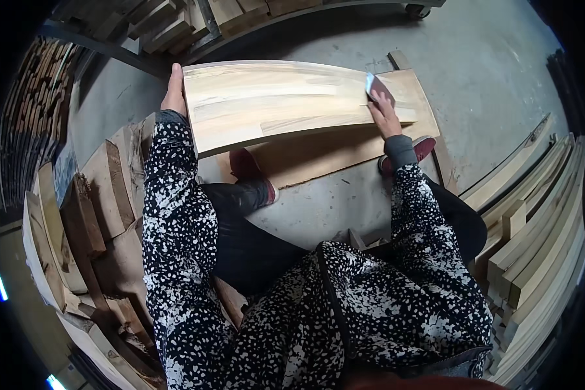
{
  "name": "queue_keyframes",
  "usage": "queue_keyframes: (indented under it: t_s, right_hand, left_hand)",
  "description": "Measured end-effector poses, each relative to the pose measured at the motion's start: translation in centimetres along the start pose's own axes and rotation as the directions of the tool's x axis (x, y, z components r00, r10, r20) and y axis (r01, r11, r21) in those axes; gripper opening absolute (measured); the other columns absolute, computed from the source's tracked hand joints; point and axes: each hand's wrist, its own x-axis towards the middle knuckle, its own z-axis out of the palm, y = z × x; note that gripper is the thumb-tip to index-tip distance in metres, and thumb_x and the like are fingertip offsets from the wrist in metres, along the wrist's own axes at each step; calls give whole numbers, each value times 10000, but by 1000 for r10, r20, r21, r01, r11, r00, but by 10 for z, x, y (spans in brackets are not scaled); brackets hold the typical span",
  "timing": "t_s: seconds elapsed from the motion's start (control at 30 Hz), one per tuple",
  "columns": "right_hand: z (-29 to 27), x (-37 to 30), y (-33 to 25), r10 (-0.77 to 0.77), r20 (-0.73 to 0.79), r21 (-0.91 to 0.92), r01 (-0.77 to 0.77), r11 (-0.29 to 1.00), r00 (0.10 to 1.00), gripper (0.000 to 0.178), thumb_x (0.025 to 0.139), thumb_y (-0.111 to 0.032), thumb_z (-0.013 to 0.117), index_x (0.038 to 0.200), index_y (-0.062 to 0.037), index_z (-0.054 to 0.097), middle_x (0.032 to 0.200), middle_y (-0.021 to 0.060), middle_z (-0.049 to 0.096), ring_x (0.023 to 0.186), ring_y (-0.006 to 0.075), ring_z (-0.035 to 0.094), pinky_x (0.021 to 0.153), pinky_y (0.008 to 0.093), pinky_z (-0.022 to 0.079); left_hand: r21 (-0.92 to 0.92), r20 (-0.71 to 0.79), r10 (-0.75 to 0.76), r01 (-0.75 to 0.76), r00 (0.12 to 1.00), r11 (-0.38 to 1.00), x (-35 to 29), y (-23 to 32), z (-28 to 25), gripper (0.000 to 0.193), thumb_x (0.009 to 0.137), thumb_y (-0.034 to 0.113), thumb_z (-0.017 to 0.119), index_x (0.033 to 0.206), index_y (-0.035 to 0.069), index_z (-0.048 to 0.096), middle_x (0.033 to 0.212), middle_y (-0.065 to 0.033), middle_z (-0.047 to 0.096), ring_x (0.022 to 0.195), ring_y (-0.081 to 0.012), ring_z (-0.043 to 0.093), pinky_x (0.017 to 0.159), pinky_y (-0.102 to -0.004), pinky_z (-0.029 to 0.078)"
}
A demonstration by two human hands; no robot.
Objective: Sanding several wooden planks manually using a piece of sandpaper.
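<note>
A pale panel of glued wood strips (273, 97) spans the space in front of me, its left end raised off the sheet beneath. My left hand (175, 94) grips the panel's left edge, thumb upright along it and the other fingers hidden behind. Near the right end, my right hand (385, 116) presses a piece of sandpaper (382, 90) onto the panel's face. The sandpaper is brownish red with a light blue edge. Under the panel, a flat brown wooden sheet (325, 156) lies on the floor.
My shoes (244, 166) stand close to the sheet. Rough boards (110, 195) are piled at my left, and long planks (539, 253) at my right. Farther off are a stack of thin strips (36, 117) and a wheeled rack with wood blocks (169, 29).
</note>
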Motion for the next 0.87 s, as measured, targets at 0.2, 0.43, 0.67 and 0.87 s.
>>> queue_keyframes:
  t_s: [0.2,0.43,0.67,0.87]
  right_hand:
    - [18,15,-108,-150,87,119,139,983,985,492,774,-150,526,1239,-100,372,1295,184,297,1243,310,194,1021,376,117]
    - [27,39,-212,-505,171,215,468,857,846,599,733,-224,581,1272,-208,318,1327,146,239,1241,332,174,1017,456,111]
    - [17,36,22,-4,-58,-26,2,1000,998,389,800,-278,500,1171,-167,462,1244,203,358,1151,416,307,961,416,264]
    - [29,20,67,123,-95,-104,-133,986,988,425,775,-320,526,1175,-194,456,1215,204,393,1131,427,324,928,432,297]
  left_hand:
    - [-95,47,-29,33,998,995,-3,8,-10,613,789,542,418,1083,10,493,1057,-131,538,942,-206,523,840,-285,399]
    - [-137,225,-72,105,972,985,-6,-8,-8,648,788,561,393,1103,-1,464,1058,-147,534,957,-209,526,835,-287,410]
    - [36,124,-140,137,982,990,2,-7,-14,631,801,547,376,1098,-3,467,1036,-141,546,948,-220,533,829,-299,424]
    - [65,197,-119,108,973,992,3,-7,-8,725,753,605,410,1139,-8,433,1075,-157,522,962,-214,524,840,-273,407]
